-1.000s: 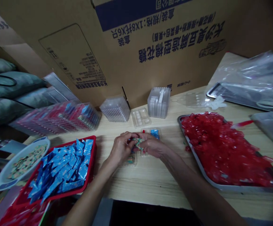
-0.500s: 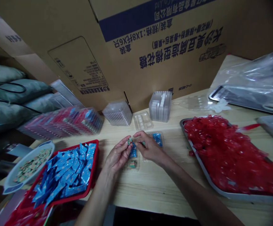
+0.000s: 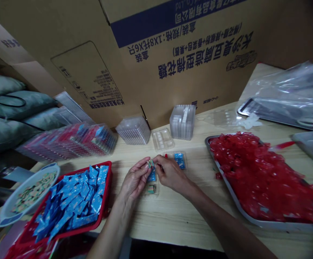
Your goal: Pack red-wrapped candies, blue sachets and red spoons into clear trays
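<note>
My left hand (image 3: 135, 178) is closed in a pinch, with a few small green-and-cream pieces (image 3: 150, 164) between thumb and fingers. Close against them, the fingertips of my right hand (image 3: 171, 172) are drawn together; whatever they grip is hidden. Under my hands lies a clear plastic tray (image 3: 156, 194) with a blue packet (image 3: 152, 175) and more green-and-cream pieces in its compartments. Partly behind my right hand, a second clear tray (image 3: 186, 163) holds another blue packet (image 3: 179, 160) and something red at its left.
Blue packets fill a red basket (image 3: 110, 187) at left, beside a pale bowl (image 3: 2, 220) of green-and-cream pieces. Red-wrapped items heap a metal tray (image 3: 228, 190) at right. Stacked clear trays (image 3: 182, 122) stand before a large cardboard box (image 3: 143, 82); filled packs (image 3: 70, 142) line the left.
My right hand has moved slightly left, bringing its fingertips up to the pieces in my left hand. A red item in the second tray has come into sight. The view has shifted slightly.
</note>
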Demonstrator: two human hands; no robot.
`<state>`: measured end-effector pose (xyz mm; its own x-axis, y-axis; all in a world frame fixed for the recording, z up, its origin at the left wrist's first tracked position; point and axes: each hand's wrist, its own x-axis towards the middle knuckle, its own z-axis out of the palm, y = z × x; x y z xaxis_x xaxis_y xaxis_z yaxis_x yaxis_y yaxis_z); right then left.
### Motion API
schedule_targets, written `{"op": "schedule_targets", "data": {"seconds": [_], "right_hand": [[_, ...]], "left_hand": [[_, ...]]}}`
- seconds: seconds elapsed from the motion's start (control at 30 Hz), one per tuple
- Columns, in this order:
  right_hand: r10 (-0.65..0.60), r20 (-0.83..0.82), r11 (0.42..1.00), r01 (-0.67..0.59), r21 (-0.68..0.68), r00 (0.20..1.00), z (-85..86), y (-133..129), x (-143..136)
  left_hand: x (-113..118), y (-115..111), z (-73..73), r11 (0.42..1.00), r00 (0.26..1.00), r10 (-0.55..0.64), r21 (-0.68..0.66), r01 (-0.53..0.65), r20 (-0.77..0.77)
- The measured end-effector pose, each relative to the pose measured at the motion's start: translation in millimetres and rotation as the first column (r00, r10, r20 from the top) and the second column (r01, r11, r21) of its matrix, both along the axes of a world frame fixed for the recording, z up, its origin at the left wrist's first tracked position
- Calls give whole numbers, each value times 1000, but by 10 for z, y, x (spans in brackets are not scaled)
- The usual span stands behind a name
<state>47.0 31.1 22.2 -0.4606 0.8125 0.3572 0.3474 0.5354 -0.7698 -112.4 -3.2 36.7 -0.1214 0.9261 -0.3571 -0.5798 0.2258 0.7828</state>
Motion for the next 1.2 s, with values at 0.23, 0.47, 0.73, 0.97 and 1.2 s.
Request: {"op": "schedule_targets", "data": {"seconds": [0.23, 0.47, 0.73, 0.97, 1.2], "right_hand": [[-93, 57, 994, 89, 63, 994, 21, -93, -74], [-75, -96, 997, 72, -35, 993, -65, 22, -85], [-455, -483, 779, 73, -622, 748, 202, 419, 661], [-467, -471, 744, 44, -667, 748, -36, 331, 870], [-468, -473, 750, 52, -660, 746, -169, 402, 965]], "left_hand": [[115, 14, 27, 988, 985, 153, 47, -149, -77], [153, 44, -6, 993, 987, 108, 63, -101, -122], [40, 51, 92, 992, 878, -91, 35, 121, -470], [501, 249, 26, 888, 613, -301, 20, 459, -730], [864, 367, -242, 695, 143, -207, -43, 718, -968]]}}
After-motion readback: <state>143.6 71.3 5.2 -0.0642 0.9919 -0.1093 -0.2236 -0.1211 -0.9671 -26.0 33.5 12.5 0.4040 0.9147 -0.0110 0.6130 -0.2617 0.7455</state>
